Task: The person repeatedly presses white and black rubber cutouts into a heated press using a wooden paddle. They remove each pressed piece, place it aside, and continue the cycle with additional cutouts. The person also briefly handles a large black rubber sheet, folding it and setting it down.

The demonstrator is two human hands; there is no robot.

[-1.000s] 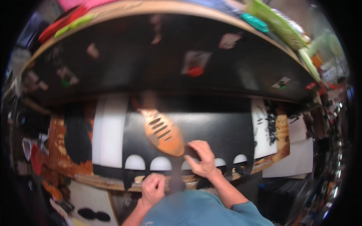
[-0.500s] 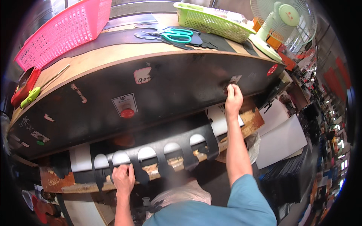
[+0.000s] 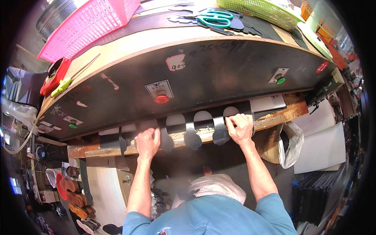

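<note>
A black sheet (image 3: 192, 138) with a row of rounded cut-outs lies under the dark machine front (image 3: 219, 74). Its narrow tabs hang over the edge of a worn wooden board (image 3: 290, 111). My left hand (image 3: 148, 143) has its fingers closed on the sheet toward its left part. Near the sheet's right end my right hand (image 3: 241, 128) pinches it, thumb toward the left. Pale material shows through the cut-outs. The far side of the sheet is hidden beneath the machine front.
On the machine front sit a red button (image 3: 161, 98) and green buttons at the right (image 3: 280, 80) and left (image 3: 73, 125). Green-handled scissors (image 3: 214, 18), a pink basket (image 3: 88, 29) and a green basket (image 3: 262, 13) stand on top. A white sack (image 3: 291, 145) hangs at the right.
My right hand has come down from the right green button to the sheet's right end. My left hand still grips the sheet. The view has shifted, showing more floor.
</note>
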